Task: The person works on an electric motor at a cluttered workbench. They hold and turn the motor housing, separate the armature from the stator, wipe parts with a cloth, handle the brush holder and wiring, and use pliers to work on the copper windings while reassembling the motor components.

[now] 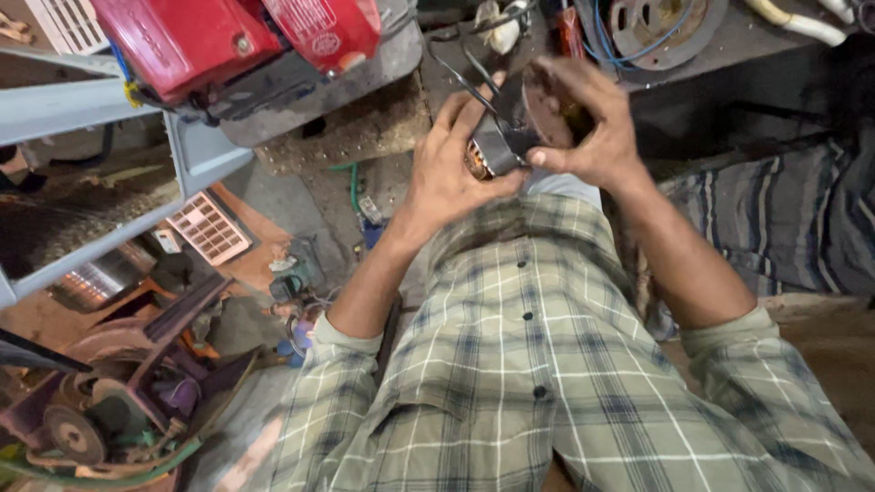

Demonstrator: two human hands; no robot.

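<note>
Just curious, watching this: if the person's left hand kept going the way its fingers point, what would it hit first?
Probably the black wires just past the left hand, then the cluttered bench top; depth is hard to judge.

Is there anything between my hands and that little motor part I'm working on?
Nothing visible: the left hand and right hand both grip the small motor part directly, its black wires trailing away above.
</note>
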